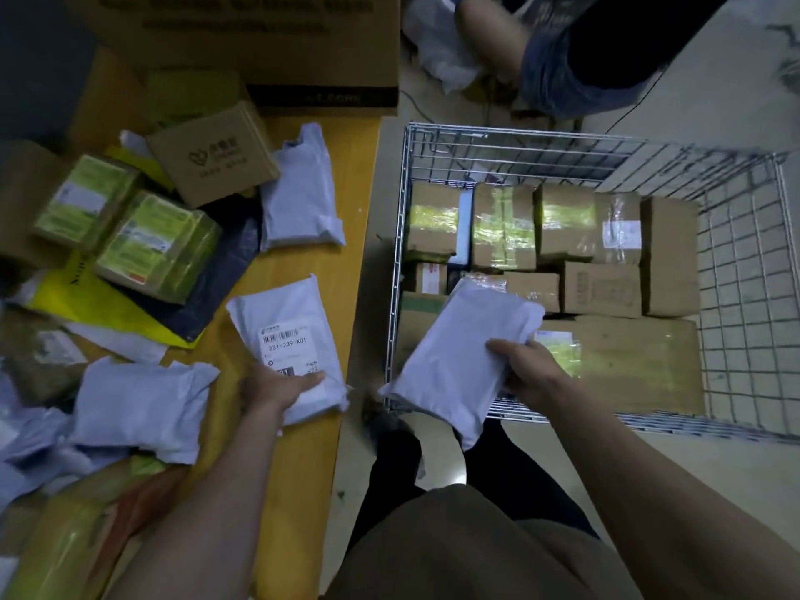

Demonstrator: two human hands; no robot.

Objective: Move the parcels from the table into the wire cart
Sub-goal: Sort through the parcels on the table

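Head view looks down on a yellow desk (303,448) at the left and a wire cart (736,296) on the floor at the right. The right hand (526,372) grips a plain white poly-bag parcel (454,357) by its right edge, fingers curled over the top, and holds it tilted over the cart's near left corner, its lower end hanging outside the rim above the person's legs. The left hand (272,385) rests on a labelled white parcel (290,339) lying flat at the desk's near right edge; the thumb presses on the label's lower part and the fingers are tucked along its left side, so it holds the bag. Inside the cart, taped brown cartons (601,288) are packed close together across the bottom. On the desk lie more parcels: another white bag (303,201) further back, two boxes with green tape (130,236) stacked askew, a small brown carton (212,153), a dark bag (216,288), and a crumpled white bag (143,404) just left of the left wrist. A big cardboard box (242,45) stands at the desk's far end.
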